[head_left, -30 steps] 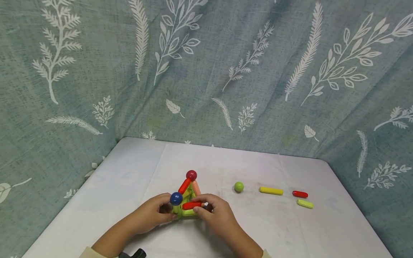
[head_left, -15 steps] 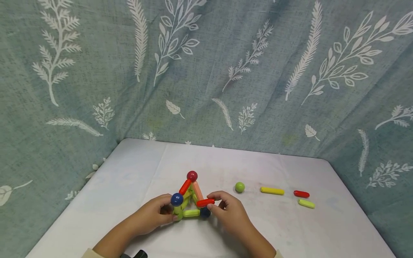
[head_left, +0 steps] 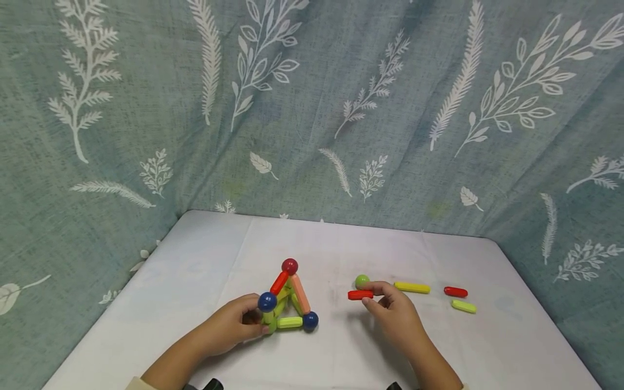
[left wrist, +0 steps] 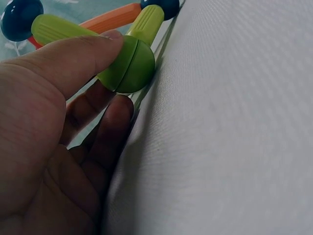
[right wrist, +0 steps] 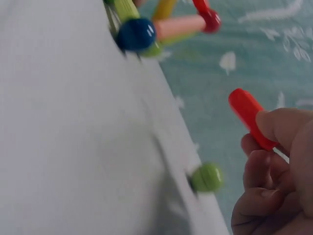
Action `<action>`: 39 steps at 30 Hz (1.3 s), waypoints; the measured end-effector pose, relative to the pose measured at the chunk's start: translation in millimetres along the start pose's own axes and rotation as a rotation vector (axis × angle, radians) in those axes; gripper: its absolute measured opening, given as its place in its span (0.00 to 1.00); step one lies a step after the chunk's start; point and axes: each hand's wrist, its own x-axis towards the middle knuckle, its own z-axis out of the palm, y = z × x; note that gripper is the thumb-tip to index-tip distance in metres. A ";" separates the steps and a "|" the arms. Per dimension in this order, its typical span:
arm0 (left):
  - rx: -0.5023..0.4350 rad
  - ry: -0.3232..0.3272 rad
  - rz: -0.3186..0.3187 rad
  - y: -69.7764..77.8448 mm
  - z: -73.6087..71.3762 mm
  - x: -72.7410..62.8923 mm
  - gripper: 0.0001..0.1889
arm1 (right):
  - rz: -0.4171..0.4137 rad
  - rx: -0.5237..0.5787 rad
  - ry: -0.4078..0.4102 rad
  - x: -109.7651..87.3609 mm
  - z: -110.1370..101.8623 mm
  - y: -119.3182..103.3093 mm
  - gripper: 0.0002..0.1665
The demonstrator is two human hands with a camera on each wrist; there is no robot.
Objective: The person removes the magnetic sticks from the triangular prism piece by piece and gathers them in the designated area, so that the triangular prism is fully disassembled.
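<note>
A frame of magnetic rods and balls stands on the table, left of the middle in the head view. A red ball (head_left: 290, 266) tops it, with a blue ball (head_left: 267, 301) and a second blue ball (head_left: 310, 321) at other corners. An orange-pink rod (head_left: 300, 294) links the red ball to the lower blue one. My left hand (head_left: 231, 326) pinches the frame's green corner ball (left wrist: 131, 66) between thumb and fingers. Apart from the frame, my right hand (head_left: 398, 317) holds a short red magnetic rod (head_left: 359, 294) above the table, its free end pointing left.
A loose green ball (head_left: 362, 281) lies just behind my right hand. Farther right on the white table (head_left: 502, 346) are a yellow rod (head_left: 412, 287), another red rod (head_left: 455, 292) and a light green rod (head_left: 463, 306). A patterned curtain (head_left: 302, 179) hangs behind.
My right hand has carried the red rod away from the frame to the right, near the loose green ball. The left hand keeps its place on the frame.
</note>
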 end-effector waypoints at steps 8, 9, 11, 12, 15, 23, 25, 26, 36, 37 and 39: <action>-0.017 0.003 0.004 -0.4 0.3 -0.9 0.13 | 0.066 -0.050 0.035 6.6 -37.9 26.1 0.19; -0.019 0.002 0.002 -0.4 0.5 -0.7 0.13 | 0.073 -0.059 0.038 6.9 -41.8 29.1 0.20; -0.017 -0.001 -0.002 -0.3 0.5 -0.6 0.14 | 0.088 -0.073 0.043 6.9 -48.8 35.3 0.21; -0.013 -0.001 -0.004 -0.3 0.5 -0.6 0.14 | 0.094 -0.082 0.048 6.6 -52.2 38.1 0.21; 0.000 0.000 -0.015 -0.5 0.2 -0.4 0.13 | 0.112 -0.103 0.063 5.1 -61.4 45.6 0.22; -0.001 -0.004 -0.026 -0.6 0.2 0.8 0.14 | 0.141 -0.206 0.105 6.5 -90.0 62.1 0.24; -0.005 -0.003 -0.021 -0.2 0.8 1.4 0.14 | 0.144 -0.242 0.119 7.3 -98.6 66.6 0.24; -0.004 -0.003 -0.020 -0.2 1.2 1.8 0.14 | 0.144 -0.261 0.125 8.0 -102.7 69.0 0.25; 0.014 0.010 -0.006 -0.5 0.7 1.5 0.14 | 0.187 -0.401 0.163 14.4 -126.9 101.8 0.24; 0.014 0.010 -0.004 -0.9 0.7 1.3 0.13 | 0.191 -0.408 0.161 14.6 -128.7 104.0 0.24; 0.010 0.009 -0.007 -1.3 0.9 1.1 0.13 | 0.192 -0.415 0.157 14.7 -132.2 107.2 0.24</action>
